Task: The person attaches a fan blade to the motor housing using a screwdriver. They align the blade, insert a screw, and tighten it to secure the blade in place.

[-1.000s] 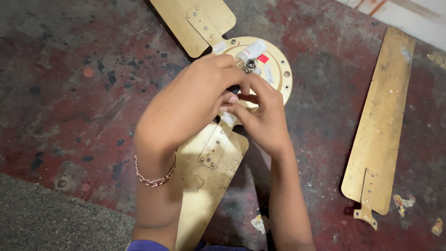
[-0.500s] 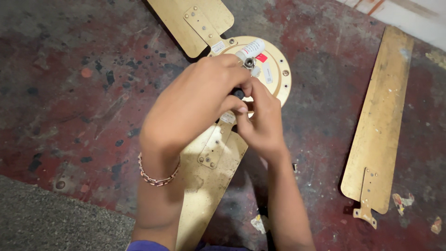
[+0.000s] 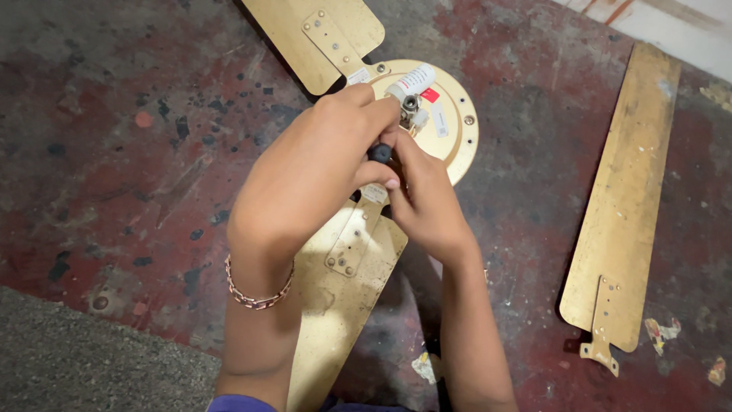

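Observation:
A gold ceiling fan motor (image 3: pixel 456 122) lies on the floor with two gold blades fixed to it, one blade (image 3: pixel 324 34) running up and away, one blade (image 3: pixel 339 305) running toward me. My left hand (image 3: pixel 313 172), a chain bracelet at its wrist, and my right hand (image 3: pixel 427 202) meet over the motor's near edge. Both hands pinch a small black handle (image 3: pixel 380 152), apparently a tool, whose tip is hidden by my fingers. A white cylinder (image 3: pixel 413 80) and the shaft stand at the motor's centre.
A third gold blade (image 3: pixel 629 206) lies loose on the floor at the right, its bracket end nearest me. The floor is worn red and grey concrete. Scraps of paper (image 3: pixel 662 332) lie near the loose blade, and a white wall edge (image 3: pixel 671 23) runs along the top right.
Both hands have shifted slightly on the black handle over the motor's edge, uncovering more of the motor's centre. The fan and loose blade have stayed put.

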